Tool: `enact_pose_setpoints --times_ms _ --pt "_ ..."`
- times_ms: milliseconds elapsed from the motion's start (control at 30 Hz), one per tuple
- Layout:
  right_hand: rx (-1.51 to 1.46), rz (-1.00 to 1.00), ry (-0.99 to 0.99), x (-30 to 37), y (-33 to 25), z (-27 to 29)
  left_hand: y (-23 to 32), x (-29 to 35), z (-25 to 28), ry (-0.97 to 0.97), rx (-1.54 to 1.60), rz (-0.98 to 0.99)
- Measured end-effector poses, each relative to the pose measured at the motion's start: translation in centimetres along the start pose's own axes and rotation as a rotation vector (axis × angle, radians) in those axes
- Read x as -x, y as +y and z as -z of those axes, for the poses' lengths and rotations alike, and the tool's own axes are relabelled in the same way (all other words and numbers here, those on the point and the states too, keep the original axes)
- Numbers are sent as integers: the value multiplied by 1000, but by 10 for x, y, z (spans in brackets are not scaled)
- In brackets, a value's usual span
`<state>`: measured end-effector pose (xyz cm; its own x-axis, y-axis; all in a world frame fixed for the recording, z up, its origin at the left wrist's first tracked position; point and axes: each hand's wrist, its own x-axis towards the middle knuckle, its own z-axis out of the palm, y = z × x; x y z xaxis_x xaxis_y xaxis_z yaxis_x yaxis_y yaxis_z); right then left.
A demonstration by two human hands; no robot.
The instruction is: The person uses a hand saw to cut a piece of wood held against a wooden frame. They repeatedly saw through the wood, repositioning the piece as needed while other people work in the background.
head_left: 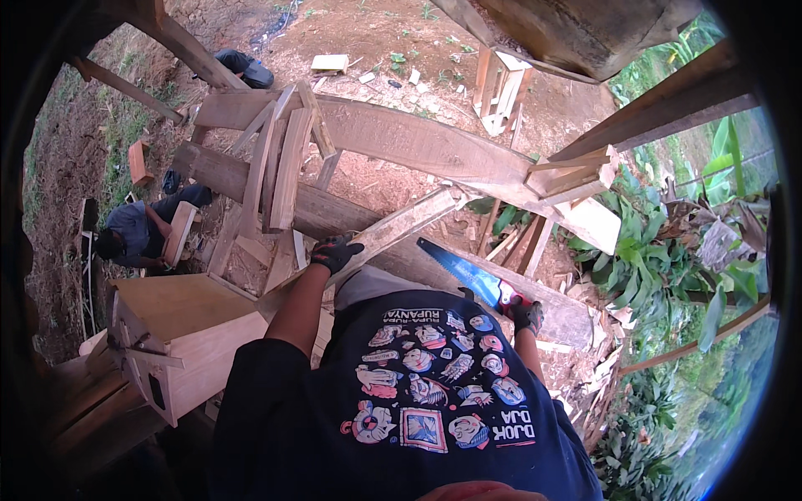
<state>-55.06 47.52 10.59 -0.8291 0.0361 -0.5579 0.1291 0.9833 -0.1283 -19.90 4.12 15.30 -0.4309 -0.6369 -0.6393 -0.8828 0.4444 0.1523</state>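
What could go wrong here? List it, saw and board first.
The board slants over the lower beam, seemingly steadied just by the left hand, so it might slide. The right hand holds a saw, its blade bare; a slip could cut. Scattered wood scraps might trip feet.

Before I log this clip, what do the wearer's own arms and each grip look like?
Dark gloves cover the left grip and right grip, the left with small red accents. Both forearms are bare below black short sleeves; finer markings are unclear.
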Motion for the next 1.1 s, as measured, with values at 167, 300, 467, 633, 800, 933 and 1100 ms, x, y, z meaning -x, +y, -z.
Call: enact_pose_setpoints --times_ms 167,300,467,633,800,933,1100 --pt "83 53 -45 -27 32 -8 4 -16 -22 -3 18 43" --pt "-218 282 -257 -53 65 -1 9 -21 -47 114 -32 31" --pt "-828 433 -439 54 5 109 20 -21 -70 171 -21 64" --pt "-390 671 -120 156 -87 205 31 -41 -68 257 30 -139" --pt "-273 891 93 179 -126 215 68 -59 -69 199 16 4" --pt "-304 1015 87 146 -149 152 75 -71 -99 296 43 90" --pt "-183 955 46 109 -141 92 73 -65 -81 246 18 76"
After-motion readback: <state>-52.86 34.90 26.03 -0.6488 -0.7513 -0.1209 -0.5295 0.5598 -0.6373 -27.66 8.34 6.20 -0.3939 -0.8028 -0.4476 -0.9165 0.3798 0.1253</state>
